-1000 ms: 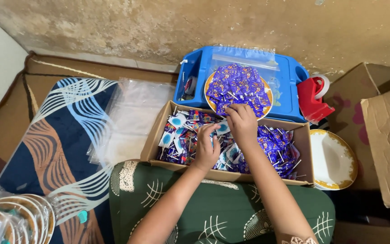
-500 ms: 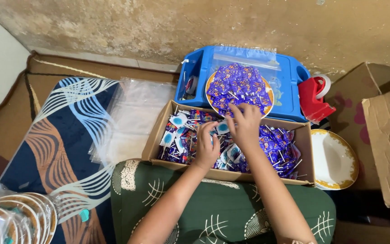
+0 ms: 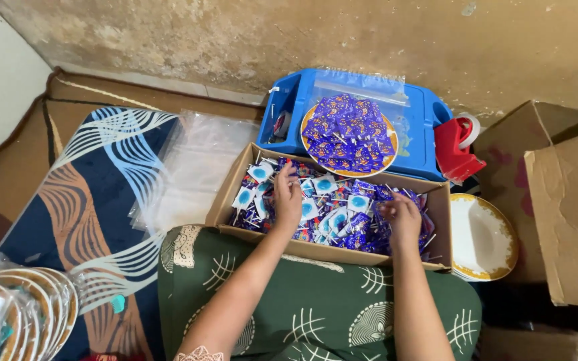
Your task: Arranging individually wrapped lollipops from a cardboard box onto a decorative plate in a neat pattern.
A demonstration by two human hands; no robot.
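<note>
Both hands rest in the cardboard box (image 3: 222, 207) of wrapped lollipops (image 3: 342, 217): left hand (image 3: 287, 199) fingers loosely spread, right hand (image 3: 403, 217) fingers curled over wrappers beneath them.

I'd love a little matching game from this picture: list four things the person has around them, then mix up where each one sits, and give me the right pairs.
Things:
1. red tape dispenser
2. empty white plate with gold rim
3. clear plastic bags
4. plate heaped with purple sweets

Places:
A. on the patterned mat, left of the cardboard box
B. inside the blue tray
C. on the floor, right of the cardboard box
D. against the right end of the blue tray

Pairs: 1-D, 2-C, 3-A, 4-B
</note>
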